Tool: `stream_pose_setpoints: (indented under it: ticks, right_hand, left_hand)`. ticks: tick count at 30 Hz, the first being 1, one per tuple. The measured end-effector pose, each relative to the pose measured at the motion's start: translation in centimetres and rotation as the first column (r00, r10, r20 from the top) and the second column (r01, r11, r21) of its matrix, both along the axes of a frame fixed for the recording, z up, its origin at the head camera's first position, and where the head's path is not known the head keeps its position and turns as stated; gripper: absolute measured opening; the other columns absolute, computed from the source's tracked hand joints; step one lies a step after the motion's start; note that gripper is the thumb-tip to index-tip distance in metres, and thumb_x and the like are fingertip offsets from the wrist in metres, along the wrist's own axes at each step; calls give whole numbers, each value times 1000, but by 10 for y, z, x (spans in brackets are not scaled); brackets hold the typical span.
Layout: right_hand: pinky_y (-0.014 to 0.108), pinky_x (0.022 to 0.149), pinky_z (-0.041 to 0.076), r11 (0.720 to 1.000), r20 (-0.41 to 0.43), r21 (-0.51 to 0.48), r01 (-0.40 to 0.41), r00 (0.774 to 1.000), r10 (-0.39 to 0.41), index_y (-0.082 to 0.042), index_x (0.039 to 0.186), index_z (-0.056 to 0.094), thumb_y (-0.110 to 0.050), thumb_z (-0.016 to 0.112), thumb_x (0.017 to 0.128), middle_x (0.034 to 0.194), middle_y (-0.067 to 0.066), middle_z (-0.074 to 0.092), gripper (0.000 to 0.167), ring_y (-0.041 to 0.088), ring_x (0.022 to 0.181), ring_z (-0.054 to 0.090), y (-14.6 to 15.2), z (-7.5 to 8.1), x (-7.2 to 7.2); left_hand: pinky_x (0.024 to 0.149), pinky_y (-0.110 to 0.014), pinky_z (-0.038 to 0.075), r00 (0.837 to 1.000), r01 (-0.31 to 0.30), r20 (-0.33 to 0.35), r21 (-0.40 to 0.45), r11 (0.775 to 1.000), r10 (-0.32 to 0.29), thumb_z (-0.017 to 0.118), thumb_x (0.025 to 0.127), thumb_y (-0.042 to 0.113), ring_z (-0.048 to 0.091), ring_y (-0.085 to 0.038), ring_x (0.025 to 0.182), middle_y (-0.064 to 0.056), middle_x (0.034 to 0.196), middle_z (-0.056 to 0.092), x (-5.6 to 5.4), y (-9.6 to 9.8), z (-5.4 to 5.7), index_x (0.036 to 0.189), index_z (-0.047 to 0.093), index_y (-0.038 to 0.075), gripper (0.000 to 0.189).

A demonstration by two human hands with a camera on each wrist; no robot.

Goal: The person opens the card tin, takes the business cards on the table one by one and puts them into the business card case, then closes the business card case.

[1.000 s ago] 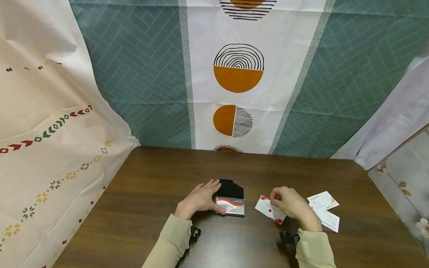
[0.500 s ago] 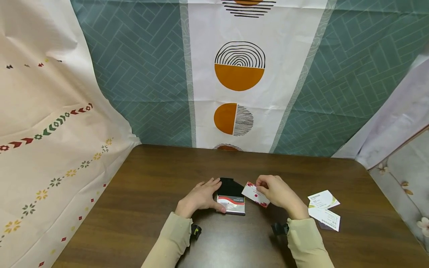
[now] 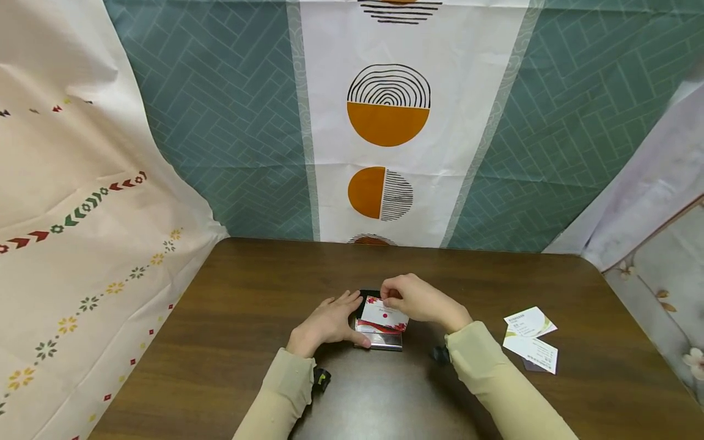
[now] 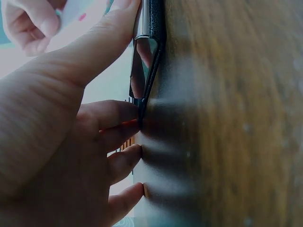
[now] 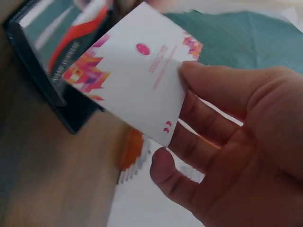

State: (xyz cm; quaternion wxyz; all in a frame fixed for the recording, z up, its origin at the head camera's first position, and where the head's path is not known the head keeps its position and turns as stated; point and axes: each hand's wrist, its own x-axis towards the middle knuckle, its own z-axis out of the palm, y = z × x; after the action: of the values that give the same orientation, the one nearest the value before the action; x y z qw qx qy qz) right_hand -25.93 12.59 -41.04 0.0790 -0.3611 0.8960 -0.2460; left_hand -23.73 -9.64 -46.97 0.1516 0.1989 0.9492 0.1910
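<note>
A card case [image 3: 382,342] with a silver body and a black flap lies unfolded on the table, a card with a red wave showing inside it. My left hand [image 3: 327,327] rests at its left side, fingers spread. The left wrist view has that thumb against the silver edge of the case [image 4: 143,21] and the other fingertips down by the table. Between thumb and fingers, my right hand [image 3: 420,300] pinches a white business card [image 3: 379,316] with red patterned corners. In the right wrist view this card [image 5: 130,71] is tilted, apart from or touching the case I cannot tell.
Two white business cards overlap at the right, an upper one [image 3: 529,324] and a lower one [image 3: 530,351], with a dark card [image 3: 535,366] partly under them. A patterned cloth [image 3: 385,201] hangs behind the brown table [image 3: 264,275].
My right hand has carried the white card leftward and away from me, from beside the case to above its flap and inner card. My left hand has stayed at the case.
</note>
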Motion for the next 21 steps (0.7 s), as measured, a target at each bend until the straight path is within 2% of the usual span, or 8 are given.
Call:
stream_pose_setpoints:
  ticks: [6,14,21]
  right_hand:
    - [24,59,45,995,11,46,-91,996,91,-12,83,63,-7,67,92,72,-7,56,11,8,63,49,-11,-7,-12]
    - [23,59,46,992,62,61,-113,992,109,-11,84,64,-6,67,93,72,-4,57,10,9,62,50,-19,-15,-23]
    - [23,59,44,987,36,66,-146,989,144,-12,81,62,-5,66,93,68,-6,52,14,8,61,47,-27,-23,-22]
  left_hand:
    - [116,-49,17,1000,17,-13,-16,1000,-18,76,71,65,19,-25,147,-6,159,27,-2,-1,1,152,37,9,105]
    - [116,-49,16,1000,17,-7,-11,1000,-17,76,72,65,18,-26,147,-6,159,27,-2,-2,0,151,38,10,104]
    - [116,-49,16,1000,15,-3,-20,1000,-15,75,72,65,17,-26,147,-6,159,26,-1,-1,-1,153,33,10,107]
